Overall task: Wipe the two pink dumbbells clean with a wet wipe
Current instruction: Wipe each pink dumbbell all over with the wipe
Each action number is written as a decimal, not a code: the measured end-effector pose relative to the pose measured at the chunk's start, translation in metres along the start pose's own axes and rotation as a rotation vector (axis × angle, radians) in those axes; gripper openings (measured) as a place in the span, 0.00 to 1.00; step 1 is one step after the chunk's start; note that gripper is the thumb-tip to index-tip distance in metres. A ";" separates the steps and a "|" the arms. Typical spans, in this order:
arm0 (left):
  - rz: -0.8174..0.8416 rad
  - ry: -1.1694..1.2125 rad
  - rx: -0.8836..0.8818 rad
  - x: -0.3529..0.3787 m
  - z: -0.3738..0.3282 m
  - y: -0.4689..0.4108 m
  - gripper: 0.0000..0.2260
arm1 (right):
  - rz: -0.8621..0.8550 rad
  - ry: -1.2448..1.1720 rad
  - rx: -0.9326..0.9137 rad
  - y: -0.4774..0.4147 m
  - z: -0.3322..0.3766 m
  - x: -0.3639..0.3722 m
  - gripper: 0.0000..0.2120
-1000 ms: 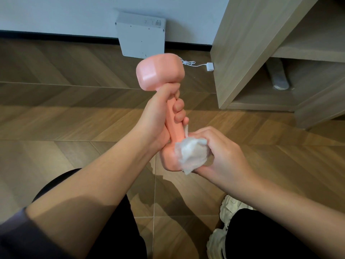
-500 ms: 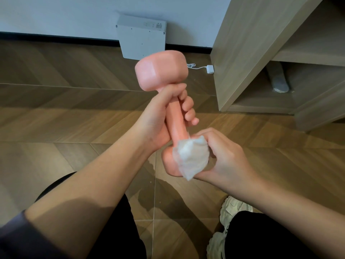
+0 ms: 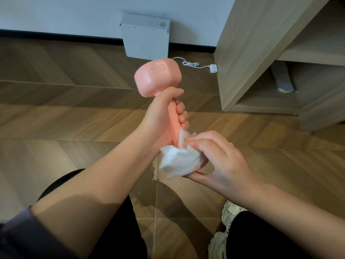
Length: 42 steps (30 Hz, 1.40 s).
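We find one pink dumbbell (image 3: pixel 157 77) held upright in the air above the wooden floor (image 3: pixel 56 116), near the middle of the scene. Its far head points up and away from us, tilted slightly left, and bears raised lettering too blurred to read. The left hand (image 3: pixel 162 116) is wrapped firmly around the dumbbell's handle, fingers curled closed on the right side and thumb pressed just under the far head. The near head is almost wholly covered by a white wet wipe (image 3: pixel 180 160). The right hand (image 3: pixel 214 157) is closed around that wipe, fingertips pressing it down from above and thumb lying beneath, so the wipe is clamped against the dumbbell's near end. Only one dumbbell is in view.

On the far side, a white box (image 3: pixel 145 38) leans against the wall (image 3: pixel 65 14), with a white cable (image 3: pixel 190 64) and small plug (image 3: pixel 213 68) lying on the floor to its right. A wooden shelf unit (image 3: pixel 261 43) stands at the far right. At the near edge we note dark trousers (image 3: pixel 261 238), a pale shoe (image 3: pixel 218 245) to the right, and a dark sleeve (image 3: pixel 16 238) on the left arm.
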<state>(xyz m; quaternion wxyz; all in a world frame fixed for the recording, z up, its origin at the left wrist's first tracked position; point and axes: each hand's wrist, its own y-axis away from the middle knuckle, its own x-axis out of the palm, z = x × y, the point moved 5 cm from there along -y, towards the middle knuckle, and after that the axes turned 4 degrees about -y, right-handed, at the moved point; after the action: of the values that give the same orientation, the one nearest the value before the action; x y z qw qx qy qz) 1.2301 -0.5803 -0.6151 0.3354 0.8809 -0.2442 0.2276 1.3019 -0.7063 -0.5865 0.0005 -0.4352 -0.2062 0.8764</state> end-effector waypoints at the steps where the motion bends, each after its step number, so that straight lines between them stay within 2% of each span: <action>1: 0.031 0.016 0.009 0.002 -0.002 0.000 0.13 | -0.011 -0.030 0.006 -0.001 -0.001 -0.001 0.24; 7: 0.207 0.125 0.087 0.010 -0.010 0.004 0.10 | -0.028 -0.044 0.035 -0.004 -0.001 -0.007 0.25; 12: 0.366 0.191 0.088 0.015 -0.013 0.007 0.10 | 0.004 -0.174 0.223 -0.008 -0.006 -0.007 0.29; 17: 0.462 0.222 0.078 0.017 -0.014 0.011 0.10 | 0.022 -0.240 0.215 -0.005 -0.008 -0.006 0.27; 20: 0.375 0.131 0.095 0.015 -0.013 0.006 0.11 | 0.007 -0.157 0.161 -0.006 -0.007 -0.008 0.24; 24: 0.107 -0.070 0.028 0.004 -0.005 0.000 0.18 | 0.026 0.083 0.038 -0.004 -0.008 -0.010 0.22; 28: -0.096 -0.049 -0.019 -0.010 0.003 0.000 0.15 | 0.059 0.220 -0.040 -0.002 -0.007 -0.003 0.19; 32: -0.051 -0.003 0.019 -0.009 -0.002 0.001 0.12 | 0.066 0.122 -0.064 -0.005 -0.002 -0.002 0.19; 39: 0.130 -0.003 0.088 0.002 -0.009 0.005 0.12 | 0.119 -0.054 0.232 -0.008 -0.017 -0.001 0.25; 42: 0.140 0.015 0.074 0.002 -0.009 0.005 0.12 | 0.118 -0.103 0.262 -0.006 -0.018 0.000 0.25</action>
<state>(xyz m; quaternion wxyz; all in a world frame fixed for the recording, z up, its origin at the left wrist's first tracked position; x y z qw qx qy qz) 1.2269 -0.5781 -0.6059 0.2876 0.8717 -0.2942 0.2661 1.3148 -0.6946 -0.5938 -0.0046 -0.3972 -0.0637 0.9155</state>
